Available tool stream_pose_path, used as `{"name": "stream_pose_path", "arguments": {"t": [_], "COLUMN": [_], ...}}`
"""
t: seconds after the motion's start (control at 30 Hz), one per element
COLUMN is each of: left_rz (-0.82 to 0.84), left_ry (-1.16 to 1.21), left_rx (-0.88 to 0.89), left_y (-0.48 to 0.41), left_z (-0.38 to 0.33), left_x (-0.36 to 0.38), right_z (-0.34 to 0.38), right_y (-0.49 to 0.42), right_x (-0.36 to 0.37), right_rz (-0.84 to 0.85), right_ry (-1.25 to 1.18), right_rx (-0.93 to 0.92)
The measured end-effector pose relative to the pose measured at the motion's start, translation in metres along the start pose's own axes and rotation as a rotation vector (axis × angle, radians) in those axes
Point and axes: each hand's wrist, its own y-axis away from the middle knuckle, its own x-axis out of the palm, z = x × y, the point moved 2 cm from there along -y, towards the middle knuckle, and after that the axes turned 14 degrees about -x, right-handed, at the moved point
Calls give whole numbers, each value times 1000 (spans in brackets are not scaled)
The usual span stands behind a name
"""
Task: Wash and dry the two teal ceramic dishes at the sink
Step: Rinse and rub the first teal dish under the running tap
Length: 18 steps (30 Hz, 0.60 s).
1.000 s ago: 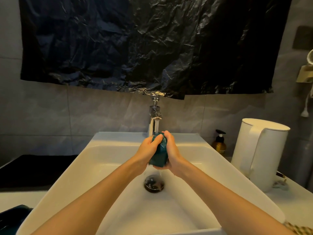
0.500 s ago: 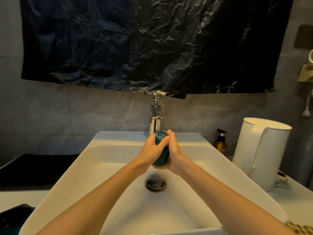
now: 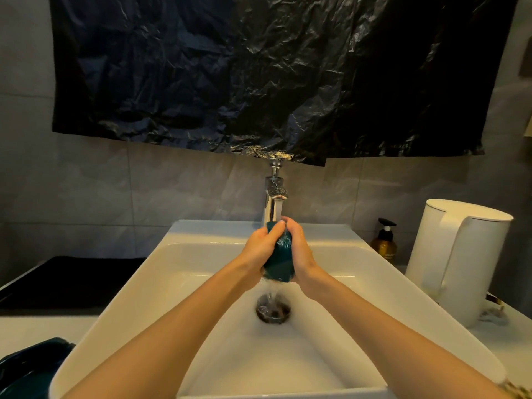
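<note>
Teal and shiny, one small dish (image 3: pixel 279 259) is held on its edge over the white sink (image 3: pixel 184 286), right under the silver tap (image 3: pixel 273 203). The left hand (image 3: pixel 259 250) and the right hand (image 3: pixel 302 253) curl around it from both sides. Water (image 3: pixel 272 295) runs off it into the round drain (image 3: pixel 273 312). The other teal dish (image 3: pixel 27 367) sits on the counter (image 3: pixel 43 326) by the sink's near left corner. A brown pump bottle (image 3: pixel 384 244) has a label too small to read. Next to it stands a smooth white jug (image 3: pixel 457 254). Crinkly black plastic (image 3: pixel 259 76) hangs on the grey wall (image 3: pixel 86 182).
</note>
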Motion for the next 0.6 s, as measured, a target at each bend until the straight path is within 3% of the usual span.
{"name": "stream_pose_path", "arguments": {"t": [0.07,0.2,0.37,0.47,0.6], "left_rz": [30,69,106,114,88], "left_ry": [-15,149,244,166,-35], "left_rx": [0,-77,-147,-98,-8], "left_y": [-2,-5,-3,-1,-1], "left_z": [1,-4,-8,-8,4], "left_x": [0,-7,-12,-10,-1], "right_z": [0,-1,-8,-6,-4], "right_y": [-1,-6,-7,-10,-4], "right_x": [-3,-3,-4,-2,-6], "right_rz": [-20,36,124,38,-29], "right_ry": [15,227,353,238,-96], "right_rx": [-15,-391,-533,-412,152]}}
